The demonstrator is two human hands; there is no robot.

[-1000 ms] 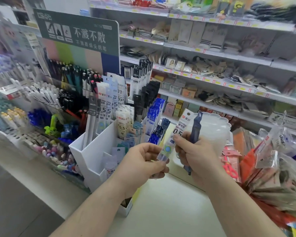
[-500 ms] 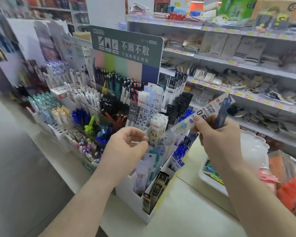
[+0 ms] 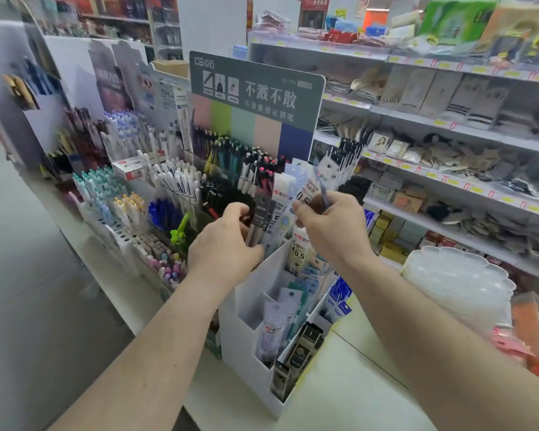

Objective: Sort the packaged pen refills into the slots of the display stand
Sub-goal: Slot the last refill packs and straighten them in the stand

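The refill pack (image 3: 304,194) I am sorting is a long, flat clear sleeve printed 0.5, pinched near its lower part in my right hand (image 3: 333,228), with a second, bluish pack (image 3: 321,186) held alongside it in the same fingers. It hangs over the far rows of the white display stand (image 3: 246,353), just right of the packs already standing there. It looks very light and floppy, with slick film, so I judge it best taken by the stiffer card header or pinched flat across its width, not by the thin edge. My left hand (image 3: 227,244) is curled around a dark grey pack (image 3: 259,219) standing in a far slot, seemingly parting the row. Nearer slots hold more packs, some black ones nearest me. To the left stand racks of pens (image 3: 175,185); a green sign (image 3: 255,88) rises behind; shelves (image 3: 448,126) run along the right.
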